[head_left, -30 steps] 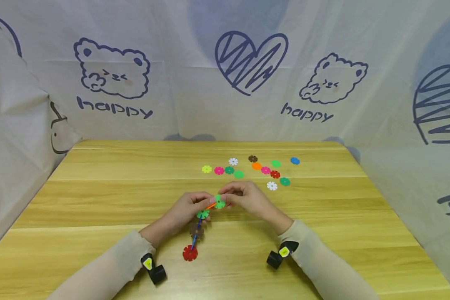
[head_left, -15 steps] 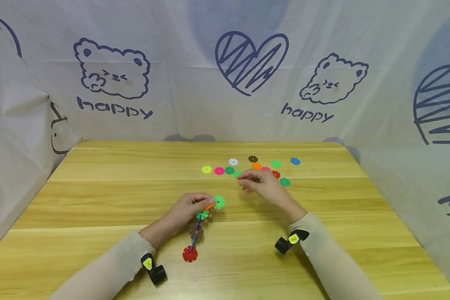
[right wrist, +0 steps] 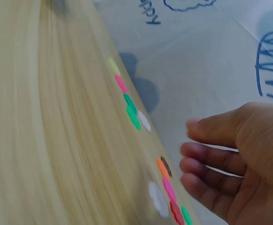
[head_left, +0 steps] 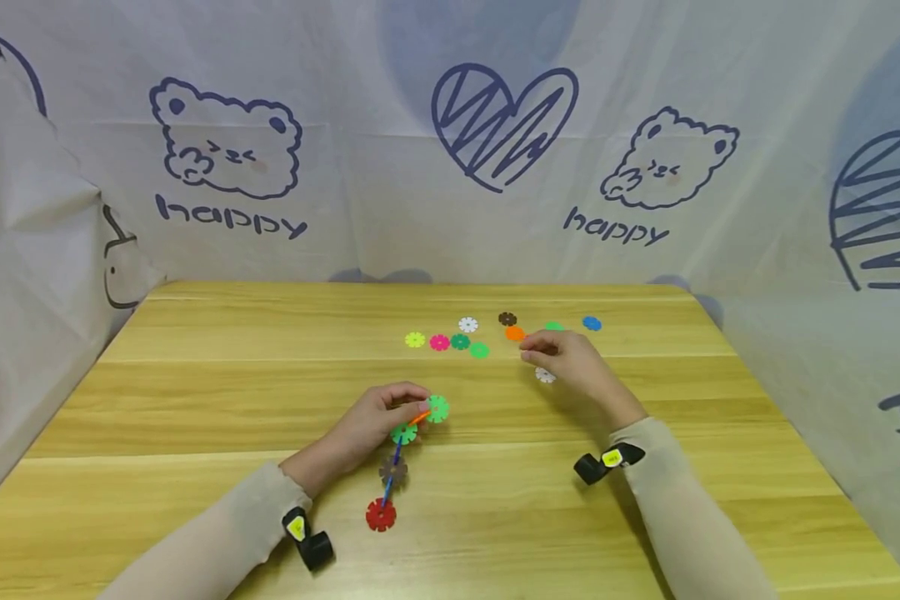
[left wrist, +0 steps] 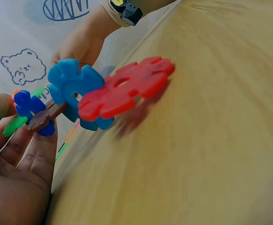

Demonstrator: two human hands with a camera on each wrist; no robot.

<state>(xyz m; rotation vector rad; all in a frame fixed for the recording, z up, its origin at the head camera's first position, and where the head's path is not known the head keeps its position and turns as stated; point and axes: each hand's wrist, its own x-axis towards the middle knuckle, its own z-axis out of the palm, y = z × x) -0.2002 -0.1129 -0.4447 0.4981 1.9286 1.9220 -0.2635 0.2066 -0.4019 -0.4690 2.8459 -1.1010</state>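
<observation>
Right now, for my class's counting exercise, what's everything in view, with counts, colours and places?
Wood-grain table: one, yellow-brown, lower head view.
Linked flower-shaped plastic discs: seven; red, light blue, brown, dark blue, two green, orange; centre front.
Loose flower-shaped plastic discs: at least twelve; yellow, pink, green, white, brown, orange, red, blue; table's far part, some partly hidden.
Printed fabric backdrop: sheet count unclear, whitish with dark drawings, behind table.
Wrist cameras: two, black, at the wrists.
Fabric sleeves: two, beige, both arms.
Left hand: one, holding linked discs.
Right hand: one, by loose discs.

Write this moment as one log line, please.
left hand: holds disc chain | right hand: holds nothing, near loose discs | red disc: at chain's end
</observation>
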